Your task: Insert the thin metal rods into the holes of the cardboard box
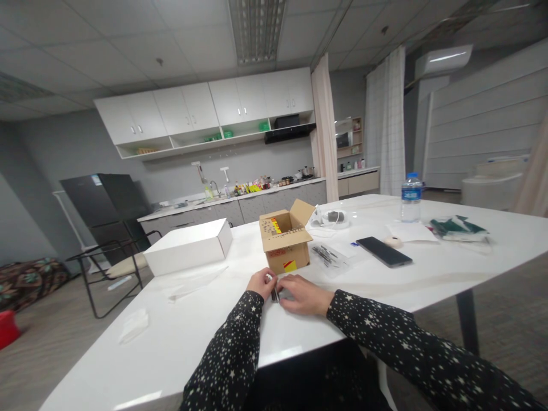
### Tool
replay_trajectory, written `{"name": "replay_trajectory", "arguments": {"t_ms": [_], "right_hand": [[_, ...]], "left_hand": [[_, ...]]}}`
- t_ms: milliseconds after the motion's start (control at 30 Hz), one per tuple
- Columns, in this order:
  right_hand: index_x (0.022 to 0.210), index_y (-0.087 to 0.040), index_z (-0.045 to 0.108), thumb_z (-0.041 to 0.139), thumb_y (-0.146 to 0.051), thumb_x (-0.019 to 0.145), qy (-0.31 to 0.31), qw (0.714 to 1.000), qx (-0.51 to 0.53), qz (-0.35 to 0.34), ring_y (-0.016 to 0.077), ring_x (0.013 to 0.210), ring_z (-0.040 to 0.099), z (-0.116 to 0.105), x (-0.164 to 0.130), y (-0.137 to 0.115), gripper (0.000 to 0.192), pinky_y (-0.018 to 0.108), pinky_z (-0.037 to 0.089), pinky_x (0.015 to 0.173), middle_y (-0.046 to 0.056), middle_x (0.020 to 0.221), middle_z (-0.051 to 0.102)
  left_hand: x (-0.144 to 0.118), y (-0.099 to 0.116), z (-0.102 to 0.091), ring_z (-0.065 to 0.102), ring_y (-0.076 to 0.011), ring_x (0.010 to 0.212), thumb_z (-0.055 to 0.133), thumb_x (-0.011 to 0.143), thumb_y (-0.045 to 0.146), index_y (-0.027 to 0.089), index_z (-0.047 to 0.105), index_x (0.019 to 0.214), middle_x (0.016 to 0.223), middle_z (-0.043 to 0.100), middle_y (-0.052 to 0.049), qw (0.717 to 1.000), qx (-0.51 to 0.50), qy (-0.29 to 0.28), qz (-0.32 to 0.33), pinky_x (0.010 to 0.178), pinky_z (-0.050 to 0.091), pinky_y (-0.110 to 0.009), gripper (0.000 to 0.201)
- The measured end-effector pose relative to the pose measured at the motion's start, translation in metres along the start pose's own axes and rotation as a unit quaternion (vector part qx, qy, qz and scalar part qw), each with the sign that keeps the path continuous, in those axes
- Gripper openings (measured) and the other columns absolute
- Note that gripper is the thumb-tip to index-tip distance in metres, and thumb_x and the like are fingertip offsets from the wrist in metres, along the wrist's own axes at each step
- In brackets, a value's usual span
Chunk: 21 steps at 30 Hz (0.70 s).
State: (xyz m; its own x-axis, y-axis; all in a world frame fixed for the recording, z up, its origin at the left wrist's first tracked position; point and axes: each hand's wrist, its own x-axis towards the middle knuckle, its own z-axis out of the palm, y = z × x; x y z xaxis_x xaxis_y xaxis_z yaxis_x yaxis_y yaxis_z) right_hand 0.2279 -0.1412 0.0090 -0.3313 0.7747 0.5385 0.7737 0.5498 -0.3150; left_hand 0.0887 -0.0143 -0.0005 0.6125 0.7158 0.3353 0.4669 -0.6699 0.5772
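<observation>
My left hand (261,282) and my right hand (303,294) meet on the white table (192,325), just in front of an open cardboard box (286,235). Together they pinch a small bundle of thin dark items (274,294) and a clear plastic bag (286,294); what the bundle is made of is too small to tell. My right hand lies flat over the bag, fingers pointing left. Both sleeves are black with white stars.
A white closed box (188,246) sits to the left. Right of the cardboard box lie a clear bag of dark parts (327,255), a black phone (384,251), a water bottle (411,197) and a green packet (458,227). A chair (113,268) stands at the table's left.
</observation>
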Motion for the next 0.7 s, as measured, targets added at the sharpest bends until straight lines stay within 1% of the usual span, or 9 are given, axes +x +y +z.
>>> {"name": "replay_trajectory", "arguments": {"t_ms": [267, 467, 700], "right_hand": [[0.090, -0.016, 0.063, 0.057, -0.016, 0.077, -0.002, 1.000, 0.002, -0.001, 0.0195, 0.085, 0.061, -0.0001, 0.0013, -0.0015, 0.014, 0.031, 0.046, 0.078, 0.008, 0.091, 0.067], [0.090, -0.016, 0.063, 0.057, -0.017, 0.078, 0.000, 1.000, 0.004, -0.004, 0.0194, 0.084, 0.061, 0.0004, 0.0017, -0.0012, 0.013, 0.031, 0.046, 0.078, 0.008, 0.090, 0.067], [0.089, -0.016, 0.063, 0.057, -0.017, 0.080, 0.002, 1.000, 0.006, -0.001, 0.0194, 0.087, 0.061, 0.0024, 0.0014, 0.0009, 0.011, 0.031, 0.046, 0.080, 0.007, 0.092, 0.067]], "left_hand": [[0.0004, 0.0005, -0.0008, 0.037, -0.0075, 0.042, 0.054, 0.073, 0.023, 0.016, 0.062, 0.074, 0.042, 0.041, 0.008, 1.000, -0.004, -0.007, 0.000, 0.049, 0.027, -0.019, 0.011], [0.0000, -0.0007, -0.0002, 0.037, -0.0074, 0.042, 0.053, 0.073, 0.024, 0.016, 0.061, 0.074, 0.042, 0.041, 0.008, 1.000, -0.001, -0.001, 0.004, 0.049, 0.027, -0.019, 0.011], [0.0009, -0.0045, 0.0013, 0.037, -0.0076, 0.042, 0.053, 0.074, 0.025, 0.016, 0.061, 0.074, 0.042, 0.041, 0.008, 1.000, 0.007, -0.004, 0.010, 0.049, 0.027, -0.019, 0.012]]}}
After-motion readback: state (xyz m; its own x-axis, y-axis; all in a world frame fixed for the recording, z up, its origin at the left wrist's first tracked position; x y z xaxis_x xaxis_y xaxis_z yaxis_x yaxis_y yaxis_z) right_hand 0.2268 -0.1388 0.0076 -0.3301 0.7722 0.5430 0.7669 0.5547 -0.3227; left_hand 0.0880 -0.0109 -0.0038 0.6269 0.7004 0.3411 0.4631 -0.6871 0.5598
